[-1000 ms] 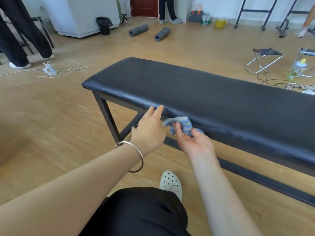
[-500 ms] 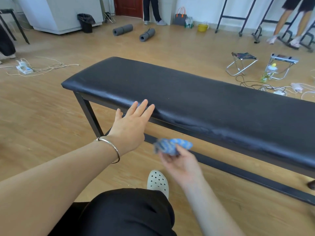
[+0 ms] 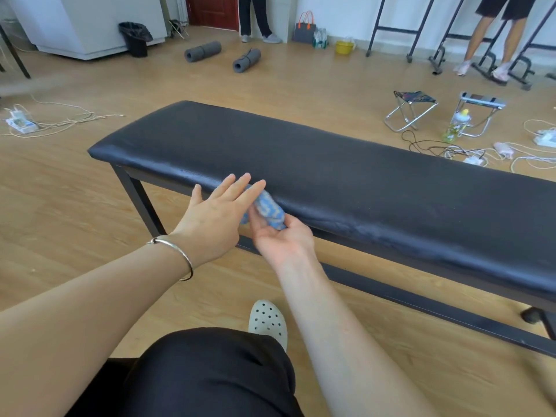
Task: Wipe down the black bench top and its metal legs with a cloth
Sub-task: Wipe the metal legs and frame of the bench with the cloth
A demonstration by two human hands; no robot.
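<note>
The step in hand looks like gathering the cloth [image 3: 268, 209] between both hands at the near edge of the bench top [image 3: 346, 176], towards its left end, rather than wiping. The right hand [image 3: 281, 240], palm up, cradles the bunched cloth in its curled fingers, while the left hand [image 3: 215, 216] lies straight-fingered over it, gripping nothing. Next the cloth needs pressing onto the top, or carrying down to the metal leg [image 3: 141, 203] just below

Blue-and-white patterned cloth [image 3: 268, 210] — black bench top [image 3: 346, 179] — dark metal legs [image 3: 137, 192].
</note>
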